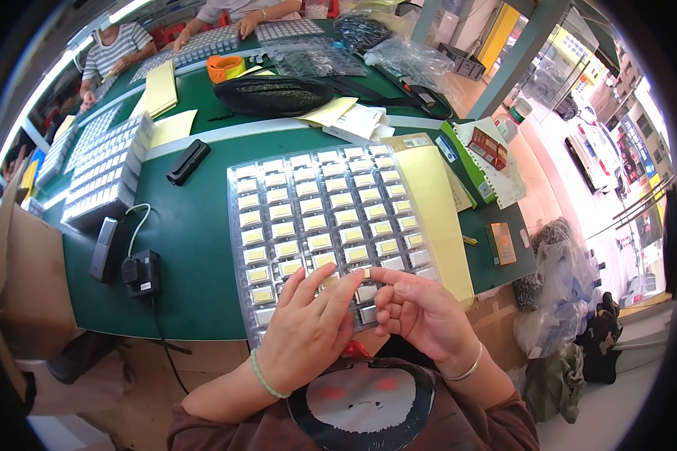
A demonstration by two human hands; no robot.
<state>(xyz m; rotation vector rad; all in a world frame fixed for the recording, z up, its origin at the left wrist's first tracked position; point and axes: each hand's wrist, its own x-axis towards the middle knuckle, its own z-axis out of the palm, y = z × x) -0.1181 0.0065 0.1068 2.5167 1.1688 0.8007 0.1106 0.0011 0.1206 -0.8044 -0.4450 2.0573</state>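
A clear plastic tray point(329, 213) lies in front of me with rows of small white blocks. Most blocks carry a pale yellow rectangle on top; several in the nearest rows are plain white. My left hand point(306, 314) rests over the tray's near part, its fingers spread across the blocks. From the right, my right hand point(423, 312) reaches in with its index finger stretched and its other fingers loosely curled. Both index fingertips meet at one yellow-topped block point(366, 273). No object shows in either hand, and the left palm is hidden.
A large yellow sheet point(438, 225) lies beside the tray. Stacked filled trays point(113, 173), a black adapter point(141, 273) and a dark oblong device point(188, 162) are left. An orange-and-white box point(499, 243) is right. Behind lies a black mesh bag point(274, 95); other people work across the table.
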